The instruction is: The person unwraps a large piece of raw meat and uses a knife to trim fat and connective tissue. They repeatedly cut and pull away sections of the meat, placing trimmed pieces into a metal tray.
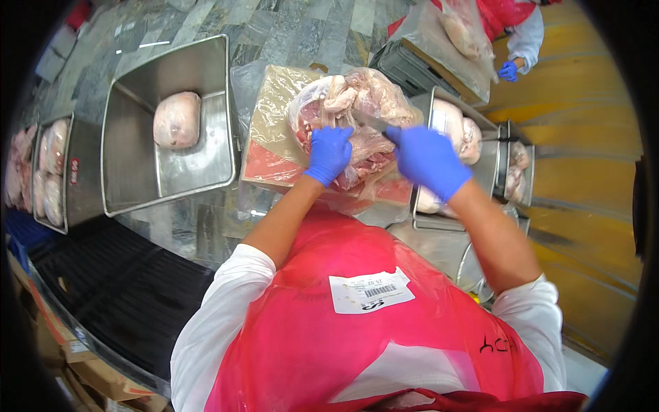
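Meat point(384, 96) lies in loose plastic point(374, 147) on the box point(274, 103) in front of us, covering its middle and right and leaving the wrapped top bare toward the left edge. Our gloved left hand point(331, 152) rests on the meat's near side, fingers partly curled; we cannot tell whether they grip it. Our gloved right hand point(429, 158), blurred, is closed round the knife point(371, 121), whose blade points up and left against the meat. On the left, a large steel bin point(154, 79) stands near the box, its rim just beside the box's edge, with only a narrow gap between. On the right, another bin point(484, 118) crowds close beneath our right hand. Our apron point(288, 295) comes near the box's front edge, so the broadest room is the floor point(288, 34) beyond its far edge.
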Action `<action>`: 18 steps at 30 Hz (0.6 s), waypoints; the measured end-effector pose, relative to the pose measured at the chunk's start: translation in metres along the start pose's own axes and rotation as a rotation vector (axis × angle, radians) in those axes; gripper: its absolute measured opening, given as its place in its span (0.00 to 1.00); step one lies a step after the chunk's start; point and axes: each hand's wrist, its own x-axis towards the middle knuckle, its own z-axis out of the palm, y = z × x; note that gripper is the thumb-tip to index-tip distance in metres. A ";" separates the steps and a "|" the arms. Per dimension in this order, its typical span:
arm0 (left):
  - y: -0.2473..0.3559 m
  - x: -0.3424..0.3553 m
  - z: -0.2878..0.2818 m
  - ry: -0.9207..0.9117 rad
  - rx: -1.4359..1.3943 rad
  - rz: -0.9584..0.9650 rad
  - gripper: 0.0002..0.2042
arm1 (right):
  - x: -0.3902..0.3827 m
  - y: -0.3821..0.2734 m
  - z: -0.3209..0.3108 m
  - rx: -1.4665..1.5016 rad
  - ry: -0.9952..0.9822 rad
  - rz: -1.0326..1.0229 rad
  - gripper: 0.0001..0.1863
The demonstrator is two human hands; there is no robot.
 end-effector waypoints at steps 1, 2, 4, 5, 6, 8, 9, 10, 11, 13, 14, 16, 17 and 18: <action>-0.005 -0.001 -0.001 0.034 -0.026 -0.010 0.16 | 0.027 -0.003 -0.032 -0.014 -0.155 -0.019 0.20; -0.004 -0.001 -0.002 0.004 -0.032 -0.039 0.16 | 0.046 -0.009 -0.056 -0.106 -0.202 0.005 0.18; 0.004 0.000 -0.004 -0.061 -0.034 -0.089 0.17 | 0.090 -0.007 -0.084 -0.184 -0.331 -0.169 0.14; 0.003 -0.003 -0.006 -0.072 -0.053 -0.122 0.17 | 0.108 -0.025 -0.101 -0.228 -0.350 -0.205 0.15; 0.003 -0.004 -0.007 -0.088 -0.072 -0.143 0.16 | 0.130 -0.041 -0.110 -0.288 -0.470 -0.139 0.14; 0.003 0.003 -0.009 -0.105 -0.055 -0.162 0.16 | 0.168 -0.064 -0.120 -0.365 -0.614 -0.056 0.14; 0.009 0.004 -0.009 -0.119 -0.022 -0.159 0.16 | 0.176 -0.068 -0.121 -0.372 -0.649 -0.035 0.14; 0.009 0.004 -0.009 -0.131 0.022 -0.159 0.16 | 0.182 -0.072 -0.124 -0.377 -0.677 -0.024 0.15; 0.008 0.000 -0.006 -0.067 0.051 -0.127 0.15 | 0.184 -0.070 -0.124 -0.385 -0.672 -0.015 0.15; -0.003 -0.012 0.002 0.060 0.117 -0.062 0.15 | 0.184 -0.065 -0.118 -0.399 -0.659 -0.004 0.15; -0.012 -0.017 0.001 0.086 0.058 -0.118 0.14 | 0.171 -0.065 -0.118 -0.360 -0.584 -0.066 0.15; -0.024 -0.019 -0.002 0.130 -0.070 -0.210 0.13 | 0.130 -0.028 -0.089 -0.397 -0.258 -0.268 0.13; -0.028 -0.015 -0.008 0.120 -0.059 -0.237 0.13 | 0.101 -0.006 -0.070 -0.320 -0.191 -0.299 0.14; -0.036 -0.011 -0.017 0.118 -0.037 -0.276 0.12 | 0.060 -0.015 -0.072 -0.209 -0.229 -0.167 0.12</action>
